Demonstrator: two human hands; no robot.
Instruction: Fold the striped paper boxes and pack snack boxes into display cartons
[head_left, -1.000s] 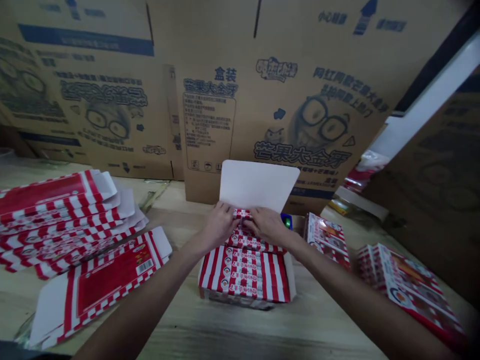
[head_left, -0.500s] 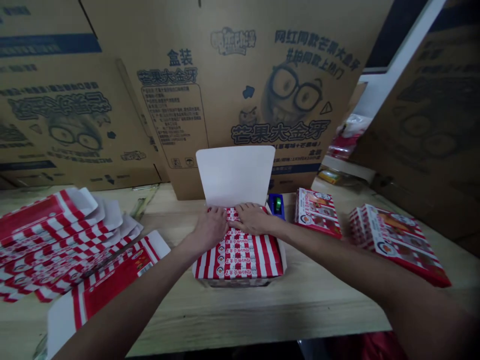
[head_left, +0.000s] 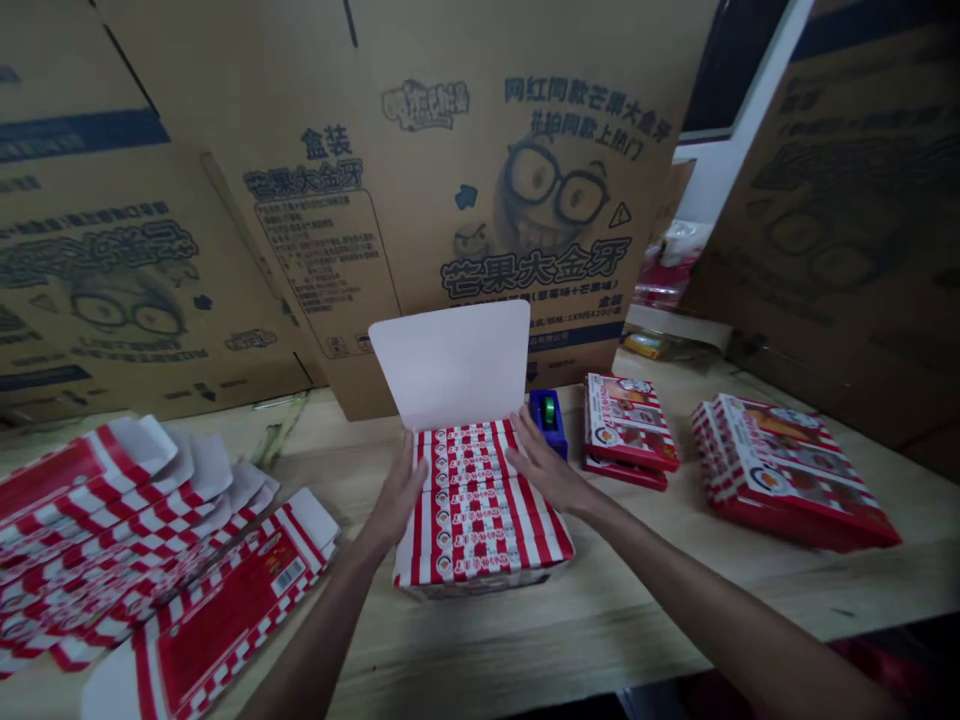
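A white-lidded carton (head_left: pixel 455 365) stands in the middle of the table, its flap raised at the back. Packed tightly inside it are several small red-and-white striped boxes (head_left: pixel 476 500) in a row. My left hand (head_left: pixel 399 492) grips the carton's left side, thumb over the top edge and fingers along the outside. On the opposite side my right hand (head_left: pixel 549 467) clasps the carton, its thumb on the striped boxes and the other fingers reaching down the side, partly hidden.
Flattened red-and-white cartons (head_left: pixel 225 620) lie in an overlapping pile at the left. A blue tape dispenser (head_left: pixel 550 425) stands behind my right hand. Small snack boxes (head_left: pixel 631 425) and a larger stack (head_left: pixel 795 470) sit to the right. Big brown cardboard boxes (head_left: pixel 420 220) wall off the back.
Both hands have moved apart from the top of the striped boxes to the carton's two sides. The view has shifted slightly, and the row of boxes is now uncovered.
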